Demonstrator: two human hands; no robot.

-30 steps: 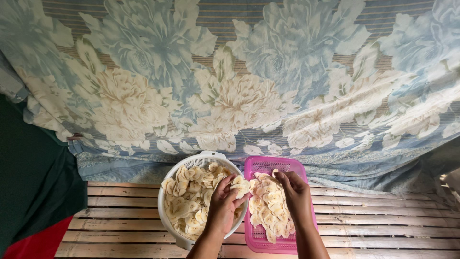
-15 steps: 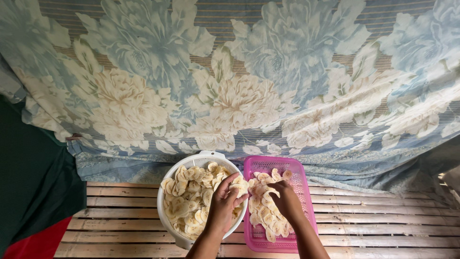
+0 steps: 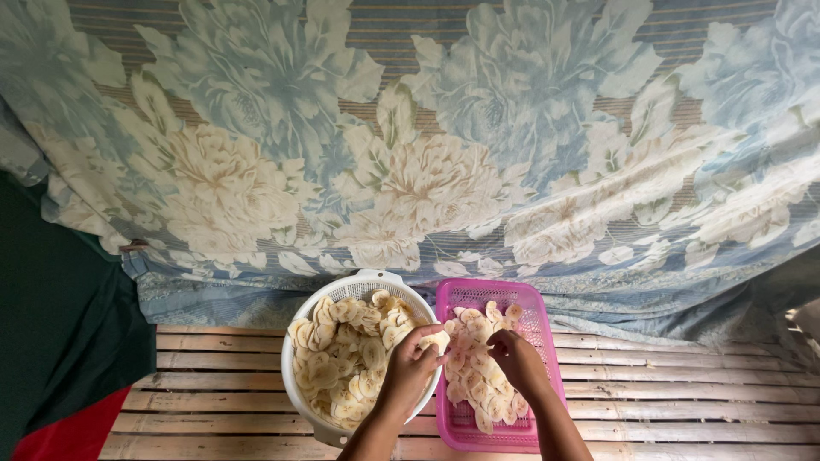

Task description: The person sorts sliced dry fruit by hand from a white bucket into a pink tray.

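Slice (image 3: 436, 341) pinched in left hand (image 3: 410, 371) between white bowl (image 3: 295, 384) and pink basket (image 3: 538, 320); right hand (image 3: 517, 363) loosely curled over basket slices, grip unclear

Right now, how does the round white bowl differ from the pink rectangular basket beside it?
The round white plastic bowl is deep and heaped with pale slices; the pink rectangular plastic basket is shallow, with slices spread in a thin layer. The bowl sits left, the basket right. Both rest on the wooden slats and hold the same slices.
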